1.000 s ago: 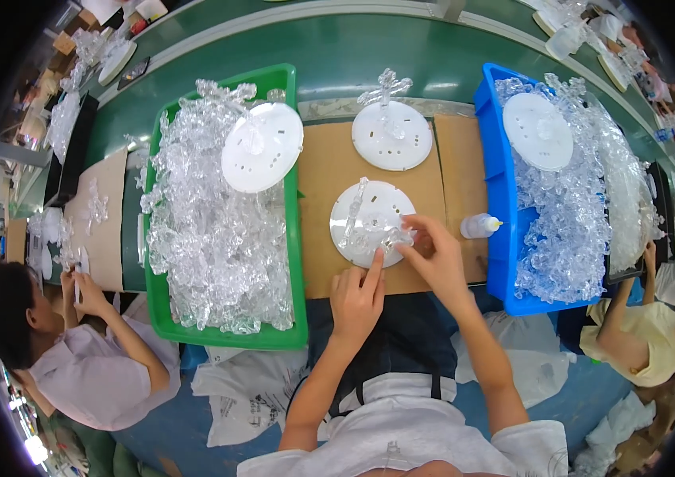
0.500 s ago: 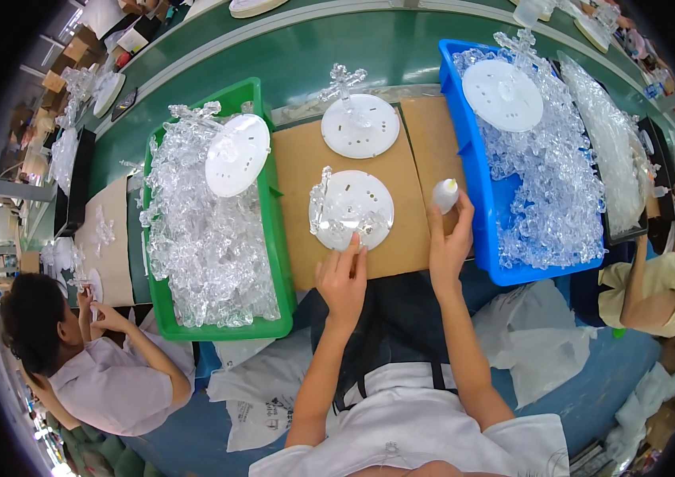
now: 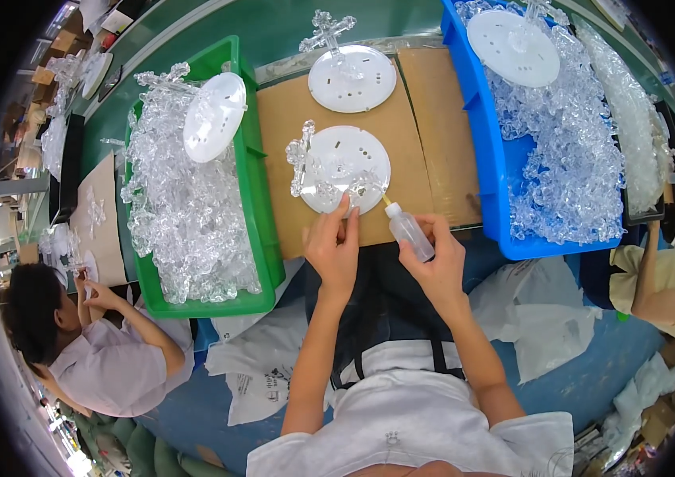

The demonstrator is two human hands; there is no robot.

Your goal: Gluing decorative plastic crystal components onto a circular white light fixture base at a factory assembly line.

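My right hand [image 3: 442,262] is wrapped round a clear squeeze bottle [image 3: 413,232] with a white cap. The bottle tilts so its thin yellowish nozzle reaches the lower right edge of a white round plate [image 3: 344,151]. The fingers of my left hand [image 3: 332,253] are drawn together at this plate's near edge; what they pinch, if anything, is hidden. Beside the fingertips, small clear pieces [image 3: 365,189] lie on the plate. A clear plastic cross [image 3: 300,159] overhangs its left side. Just beyond, a second white plate [image 3: 353,89] carries an upright clear cross [image 3: 328,33].
Brown cardboard [image 3: 274,119] covers the green bench. A green bin [image 3: 253,215] at left and a blue bin [image 3: 487,167] at right hold heaped clear plastic parts, each with a white plate on top. Co-workers sit at left [image 3: 107,342] and right [image 3: 659,290].
My right hand has brought the bottle left and down, tipping its nozzle to the plate. My left hand stays at the plate's near edge. The whole view has shifted, bench items appearing higher.
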